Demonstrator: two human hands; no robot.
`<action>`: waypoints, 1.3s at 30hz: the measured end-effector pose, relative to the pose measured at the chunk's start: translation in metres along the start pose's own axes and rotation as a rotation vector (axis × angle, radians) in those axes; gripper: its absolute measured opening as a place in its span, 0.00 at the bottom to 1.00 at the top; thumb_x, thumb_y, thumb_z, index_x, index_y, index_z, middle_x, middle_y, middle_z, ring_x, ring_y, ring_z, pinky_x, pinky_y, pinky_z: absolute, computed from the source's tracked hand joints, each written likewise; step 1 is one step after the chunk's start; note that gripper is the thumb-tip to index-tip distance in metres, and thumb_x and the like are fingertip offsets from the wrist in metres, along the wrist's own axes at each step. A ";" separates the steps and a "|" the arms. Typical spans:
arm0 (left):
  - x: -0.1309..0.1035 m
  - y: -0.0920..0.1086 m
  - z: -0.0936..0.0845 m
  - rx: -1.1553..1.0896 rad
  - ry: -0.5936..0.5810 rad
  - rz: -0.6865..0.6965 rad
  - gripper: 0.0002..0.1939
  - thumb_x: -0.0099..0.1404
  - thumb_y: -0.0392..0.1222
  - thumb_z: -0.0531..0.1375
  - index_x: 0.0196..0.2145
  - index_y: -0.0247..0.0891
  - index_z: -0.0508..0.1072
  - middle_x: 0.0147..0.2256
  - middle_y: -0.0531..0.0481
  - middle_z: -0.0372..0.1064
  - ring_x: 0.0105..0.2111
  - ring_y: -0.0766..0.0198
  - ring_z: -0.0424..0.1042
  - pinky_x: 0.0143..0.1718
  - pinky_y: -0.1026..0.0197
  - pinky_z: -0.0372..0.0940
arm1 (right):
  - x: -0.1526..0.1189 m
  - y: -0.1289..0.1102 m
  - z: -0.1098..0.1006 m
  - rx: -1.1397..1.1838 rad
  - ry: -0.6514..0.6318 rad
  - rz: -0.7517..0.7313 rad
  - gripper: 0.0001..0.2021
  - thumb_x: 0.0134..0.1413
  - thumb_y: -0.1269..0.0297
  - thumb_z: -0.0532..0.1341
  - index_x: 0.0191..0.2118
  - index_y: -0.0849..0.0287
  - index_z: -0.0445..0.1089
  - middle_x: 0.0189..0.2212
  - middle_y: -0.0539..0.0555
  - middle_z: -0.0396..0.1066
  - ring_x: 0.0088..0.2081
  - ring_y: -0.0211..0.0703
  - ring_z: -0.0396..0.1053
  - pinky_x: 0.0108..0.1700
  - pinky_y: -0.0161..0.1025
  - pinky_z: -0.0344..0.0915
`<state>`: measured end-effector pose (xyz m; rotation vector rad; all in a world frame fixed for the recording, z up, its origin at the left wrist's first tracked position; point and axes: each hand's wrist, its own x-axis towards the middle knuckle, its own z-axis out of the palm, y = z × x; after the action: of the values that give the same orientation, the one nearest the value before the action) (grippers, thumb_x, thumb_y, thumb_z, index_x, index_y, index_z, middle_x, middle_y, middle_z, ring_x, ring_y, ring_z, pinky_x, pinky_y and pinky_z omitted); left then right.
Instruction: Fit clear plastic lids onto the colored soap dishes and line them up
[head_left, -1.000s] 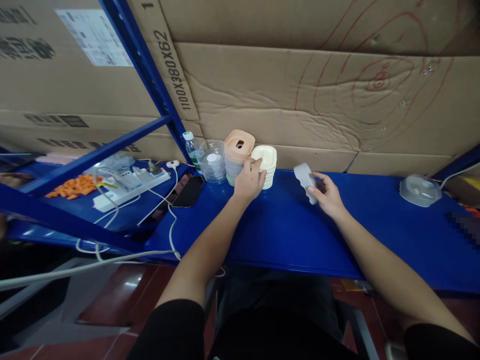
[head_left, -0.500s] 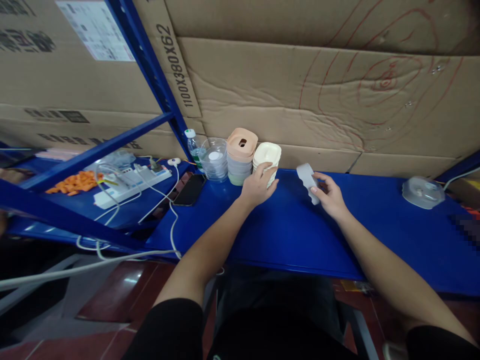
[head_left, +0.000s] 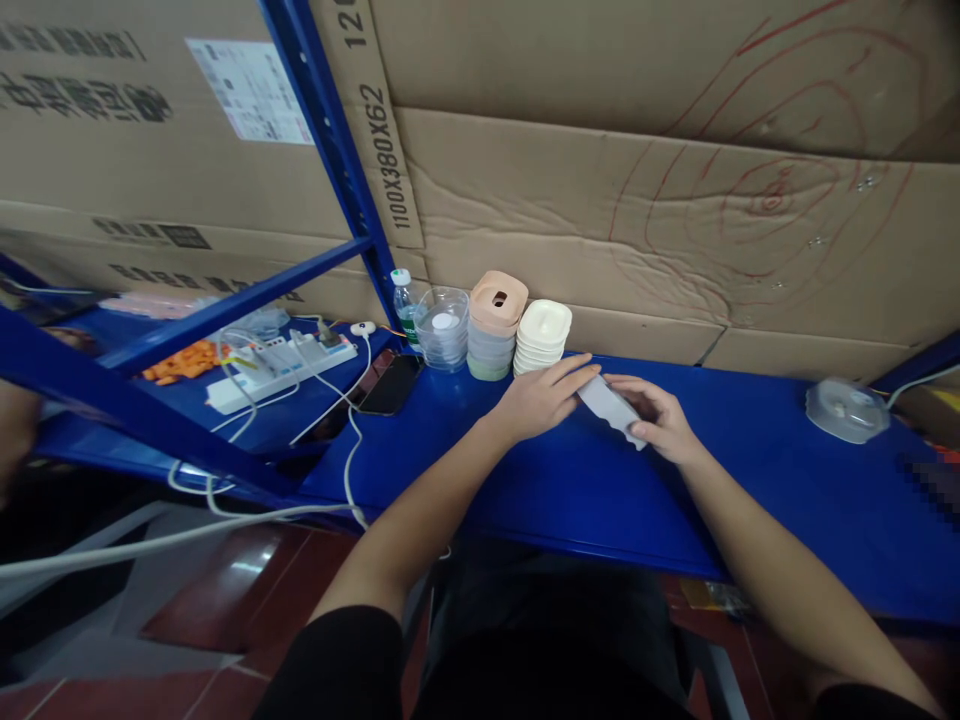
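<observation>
My right hand (head_left: 664, 418) holds a light grey plastic piece (head_left: 611, 410) with a wavy lower edge, thumb at its near side and fingers behind. Closed lightly about the left end of the same piece is my left hand (head_left: 541, 398), its fingers long over the top corner. Just behind the left hand stands a stack of cream square-shaped containers (head_left: 545, 325). Beside it is another stack, with a peach piece (head_left: 499, 298) with a dark hole on top and grey and green ones below. Clear plastic bowls (head_left: 444, 335) are nested to the left.
A water bottle (head_left: 405, 300) and a dark phone (head_left: 390, 383) lie left of the stacks. A clear round container (head_left: 846, 410) sits at the right. Beyond the blue frame are a power strip (head_left: 281, 375), cables and orange pieces (head_left: 184, 362). Cardboard (head_left: 525, 180) backs the blue table (head_left: 525, 490).
My left hand has left the cream stack and moved right to the grey piece. The grey piece has tipped over to a flatter slant between the hands. The camera view has shifted slightly.
</observation>
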<state>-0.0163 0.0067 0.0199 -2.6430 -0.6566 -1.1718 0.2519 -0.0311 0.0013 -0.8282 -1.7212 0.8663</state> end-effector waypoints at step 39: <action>0.031 -0.074 -0.042 0.291 0.416 -0.841 0.38 0.56 0.56 0.73 0.58 0.39 0.66 0.58 0.33 0.63 0.63 0.37 0.63 0.65 0.35 0.60 | 0.019 0.019 -0.033 0.712 0.220 0.560 0.17 0.68 0.45 0.59 0.42 0.54 0.71 0.27 0.49 0.78 0.21 0.39 0.76 0.24 0.37 0.76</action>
<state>-0.0601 0.0680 0.0701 -1.7964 -1.7590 -1.5765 0.2807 0.0003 0.0017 -0.8660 -0.8719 1.5737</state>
